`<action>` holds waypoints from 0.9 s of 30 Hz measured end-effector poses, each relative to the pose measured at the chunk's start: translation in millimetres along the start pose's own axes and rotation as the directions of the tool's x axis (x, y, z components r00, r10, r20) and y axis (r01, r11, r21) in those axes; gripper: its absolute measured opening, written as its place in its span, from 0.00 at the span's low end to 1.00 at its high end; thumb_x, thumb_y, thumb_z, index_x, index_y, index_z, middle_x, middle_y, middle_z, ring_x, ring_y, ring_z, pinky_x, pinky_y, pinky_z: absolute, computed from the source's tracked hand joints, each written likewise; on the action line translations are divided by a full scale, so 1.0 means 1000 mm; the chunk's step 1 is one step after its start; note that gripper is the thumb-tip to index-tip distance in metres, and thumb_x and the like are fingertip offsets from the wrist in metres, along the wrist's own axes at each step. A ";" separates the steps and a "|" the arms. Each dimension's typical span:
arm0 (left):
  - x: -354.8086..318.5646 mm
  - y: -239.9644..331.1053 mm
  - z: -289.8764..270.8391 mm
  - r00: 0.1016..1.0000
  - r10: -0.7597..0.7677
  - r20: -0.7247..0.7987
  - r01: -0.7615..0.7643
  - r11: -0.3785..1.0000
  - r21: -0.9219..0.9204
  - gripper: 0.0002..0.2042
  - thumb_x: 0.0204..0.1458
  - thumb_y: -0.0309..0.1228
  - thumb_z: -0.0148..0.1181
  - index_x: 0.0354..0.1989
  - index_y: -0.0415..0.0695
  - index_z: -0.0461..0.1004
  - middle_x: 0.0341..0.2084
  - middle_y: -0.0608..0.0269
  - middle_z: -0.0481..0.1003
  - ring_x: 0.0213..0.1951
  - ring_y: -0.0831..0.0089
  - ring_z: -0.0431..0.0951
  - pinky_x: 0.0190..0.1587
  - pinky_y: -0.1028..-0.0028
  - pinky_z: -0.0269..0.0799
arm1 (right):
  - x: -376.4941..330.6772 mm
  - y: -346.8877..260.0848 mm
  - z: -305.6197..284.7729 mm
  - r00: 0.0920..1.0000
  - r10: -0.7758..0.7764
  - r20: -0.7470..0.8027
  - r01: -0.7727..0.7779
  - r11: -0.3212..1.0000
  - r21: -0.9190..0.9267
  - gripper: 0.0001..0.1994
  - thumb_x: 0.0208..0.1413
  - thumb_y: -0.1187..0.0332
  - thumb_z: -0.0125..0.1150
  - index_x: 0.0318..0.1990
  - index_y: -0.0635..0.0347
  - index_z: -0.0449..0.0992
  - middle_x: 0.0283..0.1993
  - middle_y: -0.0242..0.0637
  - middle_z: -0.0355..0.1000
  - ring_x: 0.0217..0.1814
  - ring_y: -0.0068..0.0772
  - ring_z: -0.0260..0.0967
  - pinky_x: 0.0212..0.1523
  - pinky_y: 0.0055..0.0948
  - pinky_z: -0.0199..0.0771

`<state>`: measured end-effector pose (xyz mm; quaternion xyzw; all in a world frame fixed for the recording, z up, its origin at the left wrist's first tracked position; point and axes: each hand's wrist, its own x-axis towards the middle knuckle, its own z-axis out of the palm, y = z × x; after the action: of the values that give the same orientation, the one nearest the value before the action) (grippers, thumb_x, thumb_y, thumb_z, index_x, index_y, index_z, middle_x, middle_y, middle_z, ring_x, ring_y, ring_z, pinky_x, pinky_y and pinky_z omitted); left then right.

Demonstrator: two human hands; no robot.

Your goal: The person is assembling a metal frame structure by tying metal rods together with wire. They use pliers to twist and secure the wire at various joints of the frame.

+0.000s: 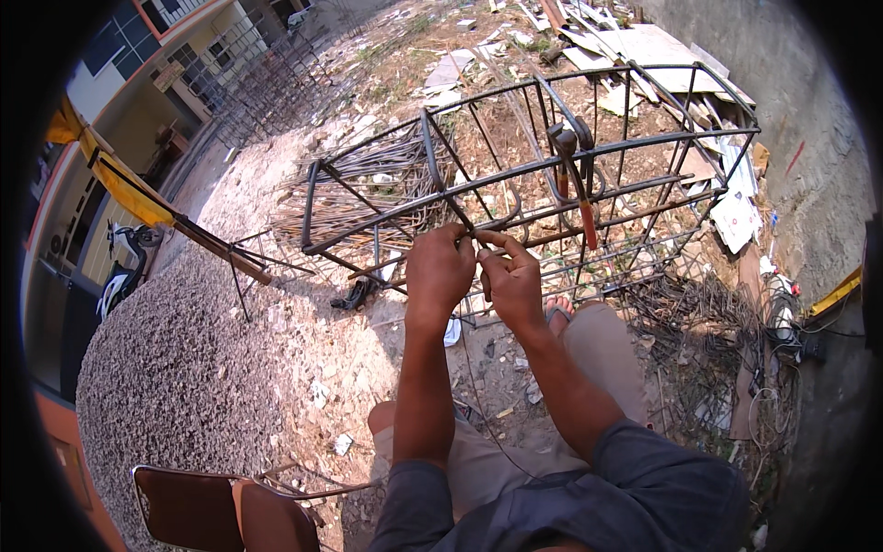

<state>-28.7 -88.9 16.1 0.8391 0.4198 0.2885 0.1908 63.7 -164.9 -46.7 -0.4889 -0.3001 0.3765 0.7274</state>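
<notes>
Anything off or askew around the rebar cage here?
Mostly ordinary site clutter. Pincers with orange handles hang loosely off a top bar of the rebar cage, unsecured. Board scraps and loose rods litter the ground behind. Left hand and right hand pinch thin wire at a cage joint.

hands: 2 | rebar cage: 1 | pincers: 1 | chair: 1, perhaps 2

One head-worn fisheye view — looking steeply down, close over the rebar cage.
</notes>
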 end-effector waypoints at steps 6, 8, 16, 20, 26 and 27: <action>-0.005 0.009 0.003 0.999 0.040 0.007 -0.041 0.993 0.108 0.12 0.52 0.29 0.59 0.41 0.37 0.83 0.33 0.41 0.81 0.37 0.45 0.81 0.45 0.55 0.76 | 0.002 -0.015 -0.010 0.939 -0.340 0.058 0.309 0.754 -0.579 0.14 0.62 0.68 0.58 0.53 0.57 0.79 0.24 0.44 0.77 0.27 0.42 0.77 0.30 0.41 0.73; -0.006 0.012 0.002 0.999 0.034 0.023 -0.037 0.993 0.110 0.13 0.51 0.29 0.59 0.41 0.37 0.83 0.33 0.41 0.81 0.38 0.44 0.81 0.46 0.55 0.76 | 0.003 -0.017 -0.012 0.893 -0.430 0.135 0.385 0.574 -0.723 0.14 0.62 0.67 0.57 0.53 0.56 0.79 0.26 0.49 0.77 0.32 0.52 0.79 0.33 0.47 0.75; -0.007 0.010 -0.002 1.000 -0.027 0.016 0.028 0.996 -0.080 0.14 0.49 0.30 0.60 0.41 0.33 0.81 0.26 0.39 0.78 0.30 0.48 0.81 0.38 0.57 0.76 | 0.021 -0.055 -0.018 0.923 -0.177 0.341 0.381 0.312 -0.870 0.12 0.62 0.65 0.54 0.44 0.60 0.80 0.32 0.50 0.79 0.36 0.53 0.79 0.40 0.49 0.78; -0.008 0.012 -0.008 0.996 -0.042 0.079 0.054 0.987 -0.150 0.14 0.48 0.29 0.59 0.40 0.33 0.81 0.21 0.40 0.76 0.24 0.48 0.78 0.33 0.58 0.74 | 0.037 -0.066 -0.026 0.931 -0.066 0.358 0.323 0.604 -0.729 0.12 0.61 0.65 0.56 0.42 0.65 0.81 0.36 0.54 0.78 0.41 0.55 0.78 0.45 0.46 0.76; -0.007 0.001 -0.008 0.992 -0.015 0.122 0.041 0.977 -0.208 0.18 0.49 0.28 0.59 0.46 0.28 0.79 0.24 0.50 0.79 0.24 0.71 0.76 0.32 0.69 0.73 | 0.022 -0.045 -0.023 0.967 -0.087 0.240 0.210 0.806 -0.553 0.13 0.63 0.67 0.55 0.46 0.68 0.80 0.34 0.50 0.79 0.38 0.45 0.78 0.41 0.39 0.74; -0.006 -0.001 -0.005 0.996 0.017 0.087 0.003 0.976 -0.218 0.17 0.49 0.28 0.59 0.45 0.28 0.79 0.24 0.48 0.79 0.24 0.67 0.77 0.31 0.67 0.73 | 0.015 -0.031 -0.020 0.975 -0.125 0.182 0.199 0.854 -0.481 0.13 0.63 0.68 0.55 0.47 0.69 0.80 0.34 0.48 0.79 0.37 0.41 0.78 0.40 0.37 0.74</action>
<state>-35.9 -93.0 17.2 0.8265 0.3738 0.2963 0.2989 96.0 -169.6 -23.6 -0.6038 -0.4787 0.2582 0.5827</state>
